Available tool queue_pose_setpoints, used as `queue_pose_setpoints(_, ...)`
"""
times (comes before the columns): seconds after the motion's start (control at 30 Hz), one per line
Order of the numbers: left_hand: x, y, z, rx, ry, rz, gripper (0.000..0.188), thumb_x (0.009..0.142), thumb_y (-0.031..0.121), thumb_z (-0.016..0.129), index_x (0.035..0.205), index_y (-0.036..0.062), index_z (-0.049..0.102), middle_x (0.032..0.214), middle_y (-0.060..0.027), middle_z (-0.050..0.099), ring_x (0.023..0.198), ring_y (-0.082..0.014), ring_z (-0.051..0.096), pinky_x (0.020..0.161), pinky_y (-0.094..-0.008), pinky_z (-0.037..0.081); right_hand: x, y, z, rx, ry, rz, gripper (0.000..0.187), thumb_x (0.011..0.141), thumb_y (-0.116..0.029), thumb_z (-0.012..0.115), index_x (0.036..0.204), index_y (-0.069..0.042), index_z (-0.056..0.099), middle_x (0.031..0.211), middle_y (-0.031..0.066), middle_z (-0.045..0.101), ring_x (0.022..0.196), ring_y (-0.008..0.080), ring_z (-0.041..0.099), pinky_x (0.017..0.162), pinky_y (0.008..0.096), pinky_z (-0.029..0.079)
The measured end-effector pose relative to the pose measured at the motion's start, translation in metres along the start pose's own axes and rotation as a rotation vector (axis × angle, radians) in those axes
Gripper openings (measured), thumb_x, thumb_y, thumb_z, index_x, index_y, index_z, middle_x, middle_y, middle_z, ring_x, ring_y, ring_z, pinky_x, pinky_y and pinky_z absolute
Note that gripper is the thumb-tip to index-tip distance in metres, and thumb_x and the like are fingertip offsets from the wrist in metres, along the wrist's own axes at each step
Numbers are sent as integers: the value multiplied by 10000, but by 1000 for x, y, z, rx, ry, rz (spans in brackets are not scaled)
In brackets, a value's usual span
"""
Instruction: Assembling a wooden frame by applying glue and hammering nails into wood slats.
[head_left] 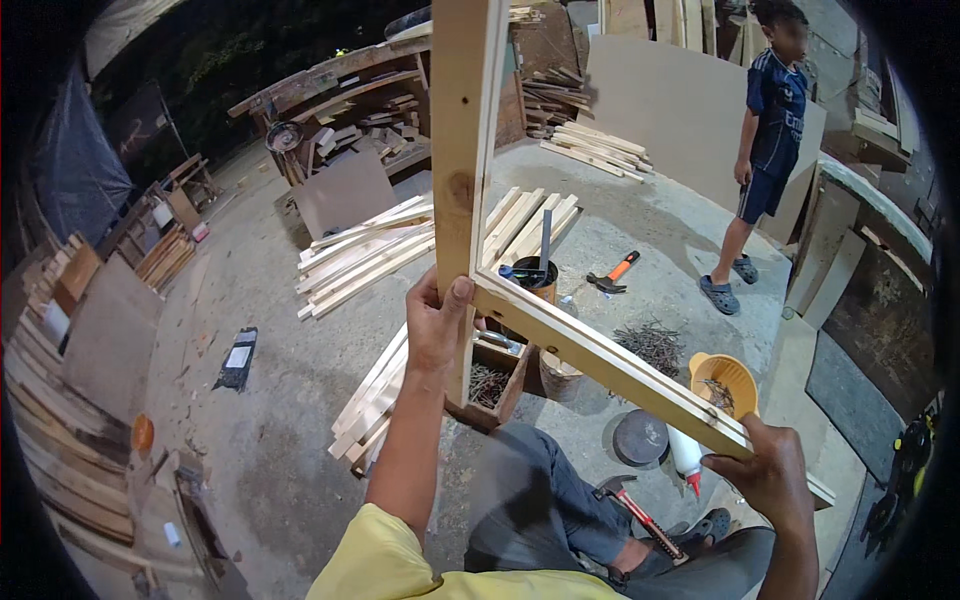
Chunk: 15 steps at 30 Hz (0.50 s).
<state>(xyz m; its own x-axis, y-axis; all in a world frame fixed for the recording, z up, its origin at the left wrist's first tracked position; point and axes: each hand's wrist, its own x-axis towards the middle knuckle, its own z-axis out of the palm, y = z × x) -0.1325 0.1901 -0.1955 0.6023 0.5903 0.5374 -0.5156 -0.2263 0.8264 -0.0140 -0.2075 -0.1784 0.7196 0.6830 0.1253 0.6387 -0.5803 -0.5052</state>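
Note:
A pale wooden frame (pixel 610 350) is held up before me, one bar standing upright and another slanting down to the right from their joint. My left hand (pixel 437 318) is wrapped round the upright bar by that corner, thumb on the near face. Near the slanting bar's lower end, my right hand (pixel 768 468) grips it. A red-handled claw hammer (pixel 652 520) lies by my legs. Under the bar sit a white bottle with a red tip (pixel 688 458), a dark round lid-like disc (pixel 640 438) and a yellow bucket (pixel 737 378) with nails inside.
A wooden box of nails (pixel 490 388), a tin can (pixel 560 376) and loose nails (pixel 650 345) lie ahead. Beyond are an orange-handled hammer (pixel 612 274), a black tool pot (pixel 530 275) and stacked wood strips (pixel 365 255). A person in blue (pixel 770 130) stands at far right.

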Motion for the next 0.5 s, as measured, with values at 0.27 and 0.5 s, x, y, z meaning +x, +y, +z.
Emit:
queue_pose_setpoints(0.27, 80, 102, 31, 414, -56, 361, 688, 809, 549, 792, 1202, 26, 579, 1095, -72, 588, 1016, -141, 570, 848, -291, 494, 21, -15, 64, 339, 140, -80, 460, 782, -291, 855, 1037, 14, 623, 778, 205, 689, 784, 311, 722, 675, 376, 530)
queue_pose_setpoints(0.5, 128, 178, 125, 1054, -199, 832, 577, 861, 518, 725, 1140, 21, 639, 961, -151, 708, 864, -267, 683, 752, -409, 547, 37, -63, 139, 610, 140, -146, 506, 882, -375, 757, 1135, 26, 579, 809, 269, 678, 783, 443, 690, 638, 431, 536)
